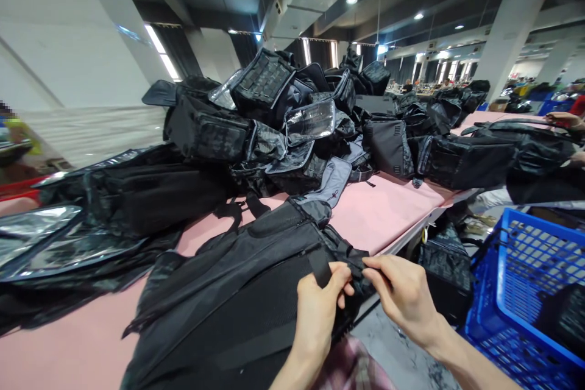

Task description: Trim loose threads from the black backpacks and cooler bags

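A black backpack (256,280) lies on the pink-covered table in front of me. Near its right edge, my left hand (322,298) has its fingers closed on a black webbing strap (320,265) of the bag. Just to the right, my right hand (402,289) pinches dark material at the bag's edge between thumb and fingers. Exactly what sits between those fingertips is too small to make out. The two hands are close together but apart. A grey lining flap (336,180) sticks out at the bag's far end.
A tall heap of dark camouflage bags (269,116) stands behind on the pink table (388,207). More bags with silver lining (59,250) lie at left. A blue plastic crate (525,280) stands at right below the table edge. Another person's hand (564,119) shows at far right.
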Demonstrator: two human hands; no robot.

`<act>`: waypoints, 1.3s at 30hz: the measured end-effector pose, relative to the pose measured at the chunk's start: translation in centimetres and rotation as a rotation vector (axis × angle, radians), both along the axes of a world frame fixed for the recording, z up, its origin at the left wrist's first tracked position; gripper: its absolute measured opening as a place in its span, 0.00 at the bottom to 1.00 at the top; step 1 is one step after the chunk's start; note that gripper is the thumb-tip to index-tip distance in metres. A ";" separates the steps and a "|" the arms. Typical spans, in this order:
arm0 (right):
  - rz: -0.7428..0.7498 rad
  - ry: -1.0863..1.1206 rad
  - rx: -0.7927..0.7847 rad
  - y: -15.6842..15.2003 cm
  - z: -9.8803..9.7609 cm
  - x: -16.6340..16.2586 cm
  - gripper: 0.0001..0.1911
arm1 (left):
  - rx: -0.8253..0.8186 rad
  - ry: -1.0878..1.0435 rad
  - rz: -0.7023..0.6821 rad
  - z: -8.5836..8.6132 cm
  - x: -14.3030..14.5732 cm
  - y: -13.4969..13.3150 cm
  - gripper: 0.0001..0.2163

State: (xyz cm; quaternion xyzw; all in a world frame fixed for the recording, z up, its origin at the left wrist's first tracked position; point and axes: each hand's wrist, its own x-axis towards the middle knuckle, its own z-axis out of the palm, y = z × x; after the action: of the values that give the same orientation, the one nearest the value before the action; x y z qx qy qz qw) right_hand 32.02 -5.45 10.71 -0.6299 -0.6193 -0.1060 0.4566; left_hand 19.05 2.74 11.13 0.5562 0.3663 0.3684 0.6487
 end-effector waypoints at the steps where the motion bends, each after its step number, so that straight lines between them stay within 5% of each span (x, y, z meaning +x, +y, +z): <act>1: -0.003 0.041 -0.001 0.0 0.1 0.2 0.06 | -0.009 -0.002 -0.014 0.2 0.0 0.1 0.14; 8: 0.145 0.014 0.045 0.7 0.5 0.5 0.10 | -0.079 -0.044 -0.096 0.9 0.5 0.1 0.15; 12: 0.157 0.418 -0.091 1.8 1.0 0.7 0.12 | -0.055 -0.029 -0.045 1.0 1.0 -0.3 0.16; 17: 0.264 0.769 -0.254 2.4 1.0 1.9 0.18 | -0.018 -0.015 -0.184 0.7 1.3 -0.2 0.18; 23: -0.060 0.377 -0.105 0.7 -0.8 3.0 0.14 | -0.068 -0.037 -0.040 0.4 1.6 1.0 0.19; 29: -0.112 -0.179 0.146 -0.4 -0.6 2.8 0.07 | -0.010 0.025 -0.008 0.2 1.6 1.4 0.17; 39: -0.030 -0.213 0.076 -0.2 0.2 3.4 0.06 | 0.059 0.064 -0.043 0.6 1.5 1.5 0.13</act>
State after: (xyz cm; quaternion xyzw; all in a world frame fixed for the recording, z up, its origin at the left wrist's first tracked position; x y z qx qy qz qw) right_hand 35.42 -5.67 10.93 -0.6067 -0.6503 -0.2026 0.4099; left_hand 20.58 4.27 11.75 0.5942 0.3639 0.3468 0.6278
